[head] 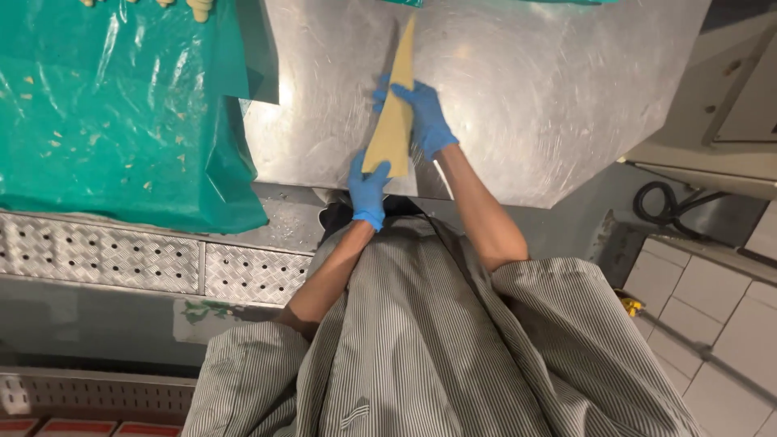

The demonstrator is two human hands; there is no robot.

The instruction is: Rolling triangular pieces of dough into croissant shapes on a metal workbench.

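dough triangle (394,113): flat on steel table (526,97), tip at 12 o'clock, unrolled
left hand (368,190): fingers pinching wide base, 6 o'clock
right hand (422,115): fingers spread flat, pressing the middle

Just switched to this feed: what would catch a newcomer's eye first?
A long, pale dough triangle lies on the steel table, tip pointing away. The left hand in a blue glove pins its wide near end, the right hand presses its middle. A crumb-strewn green plastic sheet covers the left.
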